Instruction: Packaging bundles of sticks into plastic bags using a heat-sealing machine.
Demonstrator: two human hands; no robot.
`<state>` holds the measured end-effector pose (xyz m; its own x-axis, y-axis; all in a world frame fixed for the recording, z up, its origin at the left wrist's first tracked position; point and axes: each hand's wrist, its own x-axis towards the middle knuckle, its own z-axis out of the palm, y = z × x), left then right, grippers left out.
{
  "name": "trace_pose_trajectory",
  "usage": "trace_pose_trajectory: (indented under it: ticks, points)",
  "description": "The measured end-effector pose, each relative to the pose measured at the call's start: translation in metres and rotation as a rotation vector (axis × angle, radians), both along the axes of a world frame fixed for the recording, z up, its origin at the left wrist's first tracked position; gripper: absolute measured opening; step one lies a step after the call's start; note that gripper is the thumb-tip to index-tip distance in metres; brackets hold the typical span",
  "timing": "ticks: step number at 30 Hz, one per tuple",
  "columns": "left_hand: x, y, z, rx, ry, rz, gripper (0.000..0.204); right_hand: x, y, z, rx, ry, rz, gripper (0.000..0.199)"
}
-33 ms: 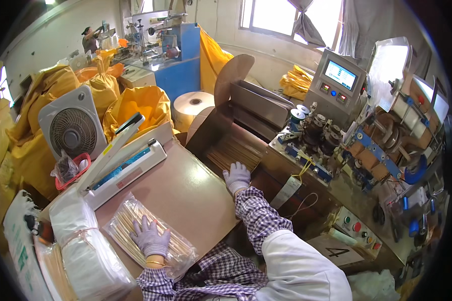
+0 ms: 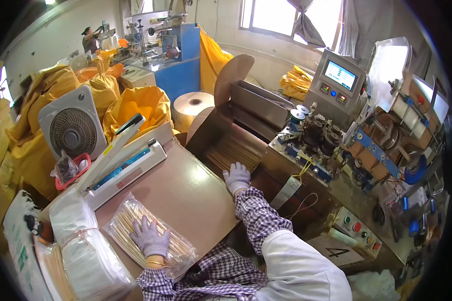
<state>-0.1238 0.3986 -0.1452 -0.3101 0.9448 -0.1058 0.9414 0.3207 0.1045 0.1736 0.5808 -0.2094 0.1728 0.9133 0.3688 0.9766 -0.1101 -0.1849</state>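
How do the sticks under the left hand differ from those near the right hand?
The left sticks lie inside a clear bag; the right sticks lie unbagged in a metal tray. The left sticks look paler, the right sticks browner. Both groups are thin and lie roughly side by side.

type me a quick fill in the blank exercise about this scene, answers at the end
The left hand rests on a clear bag of thin ___.
The right hand wears a pale ___.
Behind the large roll is a machine cabinet coloured ___.
The grey appliance with the round grille is a ___.

Missing words: sticks; glove; blue; fan.
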Motion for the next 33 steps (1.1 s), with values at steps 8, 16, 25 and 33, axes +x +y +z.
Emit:
trace_pose_trajectory:
  ticks: [8,16,25,33]
  points:
    - [0.0,-0.003,0.003,-0.035,-0.001,0.014,0.06,-0.001,-0.002,0.0,-0.026,0.013,-0.004,0.038]
    - [0.0,0.0,0.001,-0.001,-0.042,0.004,0.059,0.005,0.008,-0.001,-0.242,0.081,-0.046,0.049]
    - [0.001,0.068,0.008,0.121,-0.15,-0.36,0.055,0.048,0.113,-0.006,-0.615,0.185,-0.166,0.089]
    - [0.115,0.238,-0.043,-0.088,-0.529,-0.333,0.071,0.127,0.234,-0.087,-0.375,0.007,-0.227,0.089]
